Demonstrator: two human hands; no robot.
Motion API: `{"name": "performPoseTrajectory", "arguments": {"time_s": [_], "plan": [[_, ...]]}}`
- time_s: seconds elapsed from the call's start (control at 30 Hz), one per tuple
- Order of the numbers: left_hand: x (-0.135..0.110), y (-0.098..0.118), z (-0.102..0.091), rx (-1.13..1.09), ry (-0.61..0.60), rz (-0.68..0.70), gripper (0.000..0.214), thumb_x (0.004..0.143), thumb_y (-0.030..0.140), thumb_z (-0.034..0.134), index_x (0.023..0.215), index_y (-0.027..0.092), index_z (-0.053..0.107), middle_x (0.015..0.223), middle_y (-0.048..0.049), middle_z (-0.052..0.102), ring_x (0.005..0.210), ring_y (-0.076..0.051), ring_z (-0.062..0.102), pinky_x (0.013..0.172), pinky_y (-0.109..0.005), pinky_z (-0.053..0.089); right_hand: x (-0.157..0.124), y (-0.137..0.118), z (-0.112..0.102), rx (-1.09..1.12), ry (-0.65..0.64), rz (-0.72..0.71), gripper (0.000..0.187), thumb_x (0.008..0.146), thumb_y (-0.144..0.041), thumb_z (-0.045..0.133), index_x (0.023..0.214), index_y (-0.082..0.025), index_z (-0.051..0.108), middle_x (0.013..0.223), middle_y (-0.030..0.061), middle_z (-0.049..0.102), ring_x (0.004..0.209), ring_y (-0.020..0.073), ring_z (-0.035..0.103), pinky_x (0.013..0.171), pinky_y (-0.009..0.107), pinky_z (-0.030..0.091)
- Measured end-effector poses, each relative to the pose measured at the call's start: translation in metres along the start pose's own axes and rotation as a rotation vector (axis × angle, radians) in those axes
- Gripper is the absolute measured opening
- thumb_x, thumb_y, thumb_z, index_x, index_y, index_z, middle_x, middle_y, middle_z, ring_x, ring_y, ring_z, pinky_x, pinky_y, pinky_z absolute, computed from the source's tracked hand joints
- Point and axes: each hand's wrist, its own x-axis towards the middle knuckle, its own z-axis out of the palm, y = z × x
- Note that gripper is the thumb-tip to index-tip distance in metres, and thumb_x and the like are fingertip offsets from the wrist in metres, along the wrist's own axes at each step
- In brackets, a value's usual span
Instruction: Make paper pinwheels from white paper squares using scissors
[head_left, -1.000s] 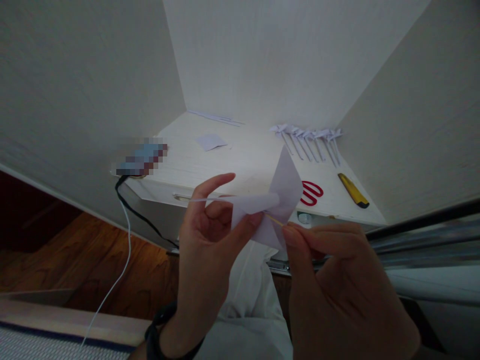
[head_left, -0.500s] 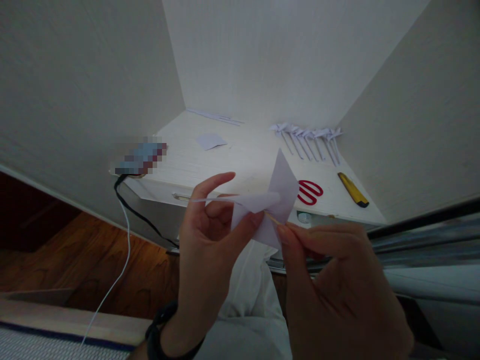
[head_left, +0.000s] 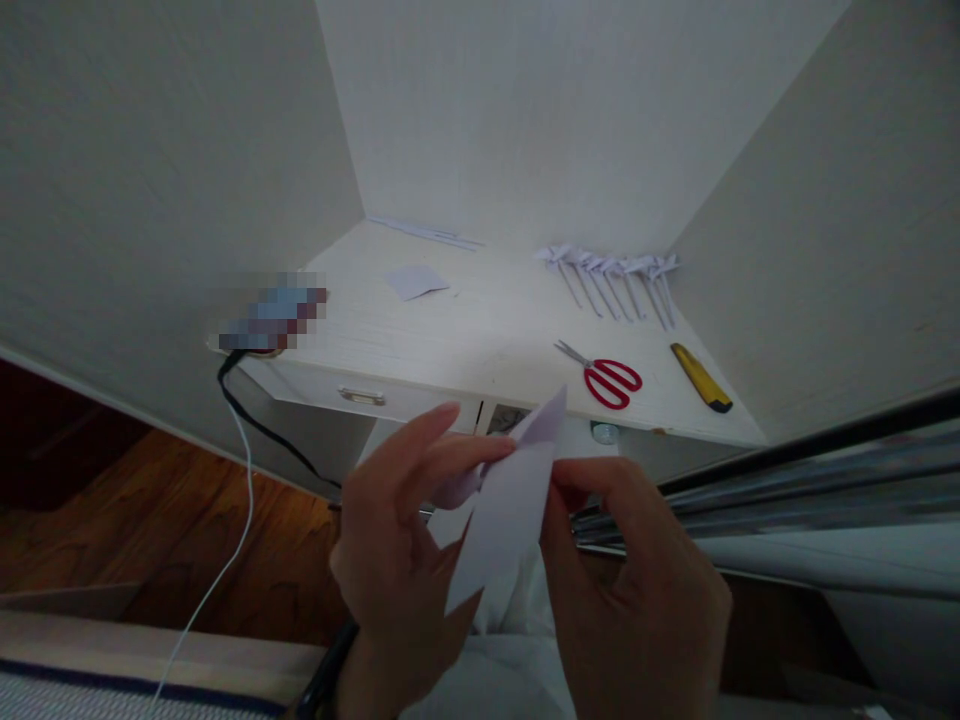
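A white paper piece (head_left: 510,510) with folded, pointed flaps is held up in front of the desk, turned nearly edge-on. My left hand (head_left: 405,530) is closed on its left side, fingertips pressed against the upper fold and the index finger raised. At the right edge, my right hand (head_left: 626,570) has its thumb and fingers pinched against the paper. Whether a thin stick is hidden between those right fingertips cannot be seen. Just beyond the paper lie red-handled scissors (head_left: 611,383), blades pointing left.
On the white desk (head_left: 360,310) lie a flat paper square (head_left: 418,282), thin paper strips (head_left: 424,234), and a row of folded paper pieces with stems (head_left: 611,275). A yellow cutter (head_left: 700,377) rests at right. A pixelated device (head_left: 274,318) with a cable (head_left: 247,480) sits at left.
The paper has been turned from facing me to nearly edge-on and lowered. My right hand has moved left and down; the thin stick it held is no longer visible. The scissors now show fully.
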Motion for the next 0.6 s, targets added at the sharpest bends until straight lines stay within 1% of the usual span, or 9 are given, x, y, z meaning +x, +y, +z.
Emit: {"name": "performPoseTrajectory", "arguments": {"time_s": [0.07, 0.1, 0.17, 0.2, 0.23, 0.27, 0.33, 0.47, 0.6], "plan": [[-0.005, -0.004, -0.005, 0.077, 0.001, 0.087, 0.048, 0.079, 0.029, 0.071, 0.122, 0.035, 0.052, 0.093, 0.0014, 0.076, 0.078, -0.02, 0.072, 0.063, -0.034, 0.059, -0.005, 0.001, 0.001, 0.06, -0.011, 0.039, 0.012, 0.081, -0.013, 0.06, 0.073, -0.021, 0.057, 0.064, -0.0041, 0.056, 0.061, 0.0105, 0.054, 0.059, 0.022, 0.042], [-0.006, -0.004, -0.007, 0.094, -0.018, 0.095, 0.042, 0.08, 0.029, 0.07, 0.119, 0.032, 0.056, 0.091, 0.0001, 0.076, 0.076, -0.021, 0.072, 0.064, -0.035, 0.06, -0.008, 0.001, 0.001, 0.093, -0.013, 0.055, 0.013, 0.08, -0.013, 0.06, 0.072, -0.021, 0.057, 0.062, -0.0046, 0.055, 0.058, 0.0097, 0.053, 0.057, 0.022, 0.042], [-0.006, -0.002, -0.007, 0.061, -0.058, 0.068, 0.038, 0.078, 0.03, 0.071, 0.115, 0.03, 0.059, 0.09, -0.0003, 0.076, 0.075, -0.021, 0.072, 0.064, -0.035, 0.06, -0.012, 0.001, 0.002, 0.145, 0.001, 0.085, 0.013, 0.08, -0.013, 0.061, 0.071, -0.022, 0.056, 0.06, -0.0054, 0.053, 0.053, 0.0086, 0.051, 0.053, 0.021, 0.041], [-0.005, 0.0, -0.006, 0.01, -0.045, 0.047, 0.04, 0.077, 0.029, 0.073, 0.114, 0.031, 0.058, 0.089, 0.0004, 0.076, 0.075, -0.021, 0.072, 0.063, -0.034, 0.06, -0.014, 0.0, 0.003, 0.162, 0.02, 0.097, 0.013, 0.08, -0.013, 0.061, 0.071, -0.022, 0.056, 0.059, -0.0056, 0.052, 0.052, 0.0083, 0.05, 0.052, 0.021, 0.04], [-0.004, 0.003, -0.003, -0.053, 0.011, 0.037, 0.044, 0.074, 0.028, 0.075, 0.115, 0.031, 0.057, 0.088, 0.0015, 0.076, 0.075, -0.02, 0.072, 0.062, -0.033, 0.06, -0.015, 0.0, 0.004, 0.168, 0.045, 0.103, 0.013, 0.079, -0.013, 0.061, 0.071, -0.022, 0.056, 0.059, -0.0057, 0.052, 0.052, 0.0082, 0.05, 0.052, 0.021, 0.04], [-0.002, 0.005, 0.0, -0.111, 0.044, 0.005, 0.05, 0.072, 0.023, 0.077, 0.116, 0.032, 0.055, 0.087, 0.003, 0.075, 0.074, -0.019, 0.071, 0.062, -0.03, 0.059, -0.015, 0.0, 0.004, 0.165, 0.065, 0.104, 0.013, 0.079, -0.013, 0.061, 0.071, -0.022, 0.056, 0.058, -0.0058, 0.052, 0.052, 0.0082, 0.05, 0.052, 0.021, 0.039], [0.002, 0.007, 0.006, -0.137, 0.101, -0.068, 0.06, 0.069, 0.013, 0.079, 0.119, 0.031, 0.052, 0.081, 0.0055, 0.074, 0.071, -0.013, 0.07, 0.063, -0.022, 0.058, -0.014, -0.001, 0.005, 0.146, 0.059, 0.089, 0.013, 0.079, -0.013, 0.06, 0.07, -0.021, 0.055, 0.059, -0.0056, 0.052, 0.053, 0.0083, 0.05, 0.052, 0.021, 0.039], [0.01, 0.003, 0.013, -0.256, 0.099, -0.304, 0.057, 0.07, 0.007, 0.076, 0.119, 0.028, 0.054, 0.078, 0.0059, 0.072, 0.067, -0.008, 0.069, 0.061, -0.012, 0.054, -0.007, -0.002, 0.002, 0.094, 0.001, 0.071, 0.016, 0.08, -0.013, 0.058, 0.067, -0.02, 0.052, 0.059, -0.0052, 0.051, 0.056, 0.0085, 0.049, 0.054, 0.021, 0.038], [0.014, -0.001, 0.014, -0.359, 0.087, -0.388, 0.054, 0.072, 0.003, 0.073, 0.117, 0.027, 0.056, 0.076, 0.0068, 0.071, 0.065, -0.005, 0.067, 0.061, -0.009, 0.053, -0.003, -0.002, -0.004, 0.07, 0.006, 0.051, 0.015, 0.08, -0.012, 0.059, 0.068, -0.019, 0.053, 0.061, -0.0051, 0.05, 0.057, 0.0086, 0.049, 0.054, 0.022, 0.038]]}}
